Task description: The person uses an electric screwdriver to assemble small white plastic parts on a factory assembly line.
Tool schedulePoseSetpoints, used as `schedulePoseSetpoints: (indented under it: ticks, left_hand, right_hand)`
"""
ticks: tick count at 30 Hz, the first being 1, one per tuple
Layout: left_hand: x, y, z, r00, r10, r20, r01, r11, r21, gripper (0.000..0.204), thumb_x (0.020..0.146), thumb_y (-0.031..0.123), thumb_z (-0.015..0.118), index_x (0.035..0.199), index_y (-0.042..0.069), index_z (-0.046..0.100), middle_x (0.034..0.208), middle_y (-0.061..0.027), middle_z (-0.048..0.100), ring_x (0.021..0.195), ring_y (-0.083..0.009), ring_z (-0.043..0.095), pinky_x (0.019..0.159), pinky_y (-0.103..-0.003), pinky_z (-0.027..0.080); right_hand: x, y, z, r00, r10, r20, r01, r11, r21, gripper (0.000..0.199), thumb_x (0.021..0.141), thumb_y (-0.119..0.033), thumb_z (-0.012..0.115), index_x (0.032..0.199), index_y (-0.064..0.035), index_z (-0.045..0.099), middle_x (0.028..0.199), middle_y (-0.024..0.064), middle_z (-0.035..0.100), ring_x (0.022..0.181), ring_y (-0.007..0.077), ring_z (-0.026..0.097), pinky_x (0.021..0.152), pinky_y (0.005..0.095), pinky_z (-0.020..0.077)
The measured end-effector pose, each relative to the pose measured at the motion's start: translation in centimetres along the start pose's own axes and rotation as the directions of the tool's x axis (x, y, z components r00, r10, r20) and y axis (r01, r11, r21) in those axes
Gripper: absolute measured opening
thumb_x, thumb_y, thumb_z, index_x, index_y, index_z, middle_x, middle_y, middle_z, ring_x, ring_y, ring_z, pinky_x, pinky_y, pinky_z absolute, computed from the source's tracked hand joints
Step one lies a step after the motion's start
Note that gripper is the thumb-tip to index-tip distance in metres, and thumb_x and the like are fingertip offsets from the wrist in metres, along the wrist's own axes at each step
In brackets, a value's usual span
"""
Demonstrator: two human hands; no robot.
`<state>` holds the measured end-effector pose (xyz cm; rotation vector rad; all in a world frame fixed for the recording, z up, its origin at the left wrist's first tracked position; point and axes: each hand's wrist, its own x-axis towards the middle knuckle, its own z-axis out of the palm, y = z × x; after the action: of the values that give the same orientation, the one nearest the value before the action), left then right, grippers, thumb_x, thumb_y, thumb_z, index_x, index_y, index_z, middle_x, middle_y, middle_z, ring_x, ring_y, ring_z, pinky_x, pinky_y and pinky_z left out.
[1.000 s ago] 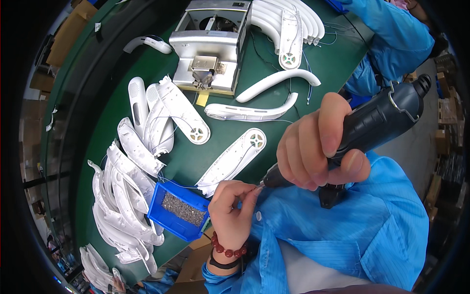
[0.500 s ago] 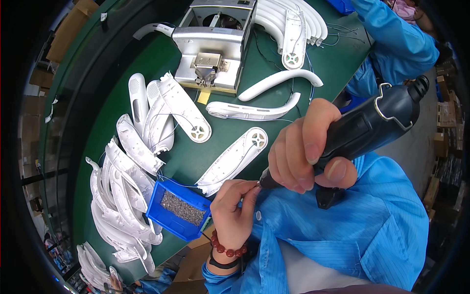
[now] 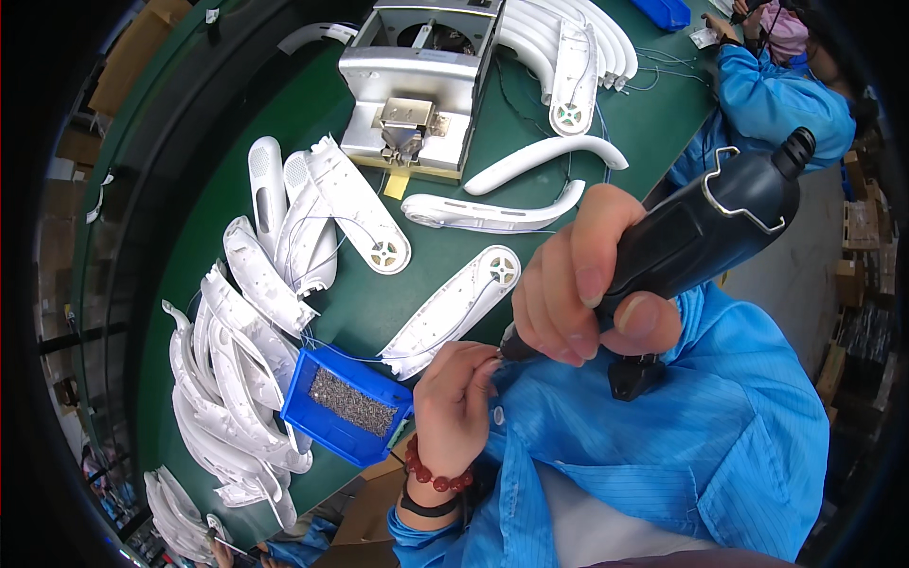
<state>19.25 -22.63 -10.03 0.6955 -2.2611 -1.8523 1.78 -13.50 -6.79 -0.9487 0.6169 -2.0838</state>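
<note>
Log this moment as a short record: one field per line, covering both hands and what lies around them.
left hand: fingertips pinched at the driver's tip, bead bracelet on the wrist
right hand: gripping a black electric screwdriver
nearest part: white curved shell lying on the green table
screw tray: blue, full of small screws, left of the left hand
pile: white shells stacked at the left
fixture: metal jig at the far side
other person: blue sleeve, upper right

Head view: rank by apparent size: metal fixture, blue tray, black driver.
1. Metal fixture.
2. Black driver, though it sits nearest the camera in the right hand, so it is likely inflated.
3. Blue tray.
</note>
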Motion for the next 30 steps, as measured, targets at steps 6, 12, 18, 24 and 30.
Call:
schedulePoseSetpoints:
  ticks: [6, 12, 18, 24, 30]
  left_hand:
    - [1.1, -0.1, 0.2, 0.92, 0.343, -0.188, -0.185, 0.806, 0.563, 0.042, 0.073, 0.009, 0.078, 0.111, 0.001, 0.063, 0.108, -0.0132, 0.062, 0.099, -0.0316, 0.059, 0.082, -0.037, 0.046]
    - [1.3, -1.8, 0.3, 0.941, 0.278, -0.191, -0.001, 0.568, 0.823, 0.063, 0.068, 0.019, 0.08, 0.123, 0.002, 0.056, 0.119, -0.0105, 0.061, 0.109, -0.0283, 0.057, 0.091, -0.041, 0.042]
    - [1.4, -1.9, 0.2, 0.94, 0.276, -0.198, 0.008, 0.565, 0.825, 0.06, 0.07, 0.019, 0.078, 0.123, 0.001, 0.056, 0.118, -0.0095, 0.061, 0.109, -0.0256, 0.058, 0.092, -0.039, 0.042]
    - [1.4, -1.8, 0.3, 0.943, 0.262, -0.203, 0.02, 0.566, 0.824, 0.059, 0.071, 0.019, 0.078, 0.123, 0.002, 0.056, 0.119, -0.0094, 0.061, 0.11, -0.0251, 0.058, 0.09, -0.039, 0.041]
    - [1.3, -1.6, 0.4, 0.955, 0.214, -0.204, 0.047, 0.571, 0.82, 0.059, 0.071, 0.019, 0.077, 0.123, 0.002, 0.055, 0.121, -0.0098, 0.061, 0.11, -0.0259, 0.057, 0.089, -0.04, 0.042]
  right_hand:
    - [0.3, 1.1, -0.6, 1.0, -0.007, 0.001, 0.007, 0.999, -0.049, 0.029, 0.092, -0.022, 0.064, 0.1, -0.0045, 0.043, 0.067, 0.0076, 0.055, 0.054, 0.0163, 0.053, 0.051, 0.0291, 0.0441]
    - [0.1, 2.6, -1.6, 0.999, 0.011, 0.052, 0.016, 0.869, -0.495, 0.024, 0.091, -0.012, 0.061, 0.101, -0.0045, 0.041, 0.069, 0.0085, 0.055, 0.057, 0.0153, 0.054, 0.054, 0.0297, 0.0449]
    - [0.2, 3.2, -2.1, 0.996, 0.065, 0.058, -0.021, 0.828, -0.56, 0.022, 0.091, -0.01, 0.059, 0.101, -0.0039, 0.04, 0.07, 0.0091, 0.055, 0.058, 0.0145, 0.055, 0.055, 0.0289, 0.046]
    - [0.1, 4.3, -2.1, 1.0, -0.007, 0.008, 0.01, 0.869, -0.494, 0.023, 0.091, -0.01, 0.06, 0.101, -0.0036, 0.04, 0.07, 0.0096, 0.056, 0.058, 0.0142, 0.055, 0.056, 0.0287, 0.0465]
    - [0.0, 3.6, -2.4, 0.999, 0.044, 0.0, -0.037, 0.851, -0.524, 0.023, 0.091, -0.011, 0.061, 0.1, -0.0036, 0.041, 0.07, 0.0095, 0.057, 0.057, 0.0137, 0.055, 0.056, 0.0277, 0.0469]
